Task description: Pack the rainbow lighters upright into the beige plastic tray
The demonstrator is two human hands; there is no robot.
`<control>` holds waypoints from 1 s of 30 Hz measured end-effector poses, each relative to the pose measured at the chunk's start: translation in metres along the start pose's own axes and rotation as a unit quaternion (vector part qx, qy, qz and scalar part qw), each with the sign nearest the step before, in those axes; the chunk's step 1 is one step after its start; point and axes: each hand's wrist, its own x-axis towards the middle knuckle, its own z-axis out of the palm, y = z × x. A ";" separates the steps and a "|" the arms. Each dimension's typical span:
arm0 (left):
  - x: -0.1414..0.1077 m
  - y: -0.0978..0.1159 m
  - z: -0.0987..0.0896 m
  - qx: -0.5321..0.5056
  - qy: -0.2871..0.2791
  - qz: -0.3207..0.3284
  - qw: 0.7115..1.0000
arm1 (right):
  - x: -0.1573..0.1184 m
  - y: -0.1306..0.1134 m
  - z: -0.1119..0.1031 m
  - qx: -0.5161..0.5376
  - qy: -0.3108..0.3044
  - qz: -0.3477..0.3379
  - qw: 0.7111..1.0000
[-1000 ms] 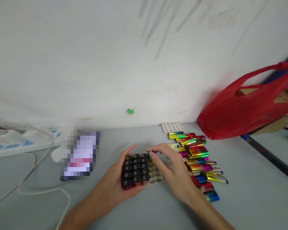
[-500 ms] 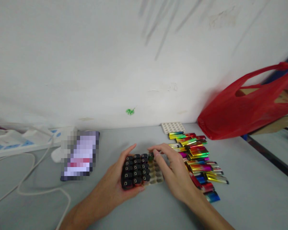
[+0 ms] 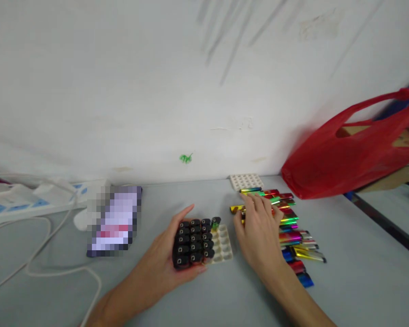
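My left hand (image 3: 163,250) is wrapped round the left side of a block of upright lighters (image 3: 195,246) with black tops. They stand in rows in a white tray (image 3: 226,252) with round holes. A single green lighter (image 3: 215,224) leans a little in the tray's far row, right of the others. Over a loose pile of shiny, many-coloured lighters (image 3: 286,218), my right hand (image 3: 260,229) has its bent fingers and thumb on either side of a yellow lighter (image 3: 236,209). Part of the pile is hidden under this hand.
Against the wall lies a second white holed tray (image 3: 247,181). A red plastic bag (image 3: 343,150) with cardboard in it stands at the right. At the left are a phone (image 3: 114,222), a white power strip (image 3: 37,197) and a loose white cable (image 3: 59,274).
My right hand has let go of the green lighter in the tray and moved right to the pile, onto a yellow lighter. My left hand keeps its hold.
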 end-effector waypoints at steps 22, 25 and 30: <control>0.001 -0.003 0.000 0.009 -0.005 -0.007 1.000 | 0.000 -0.011 -0.006 0.194 -0.015 -0.072 0.978; 0.000 -0.001 0.000 0.010 -0.001 -0.011 1.000 | 0.000 -0.013 -0.008 0.330 0.020 0.051 0.942; 0.000 0.000 0.000 0.011 -0.003 -0.012 1.000 | 0.009 -0.014 -0.012 0.625 -0.028 0.214 0.750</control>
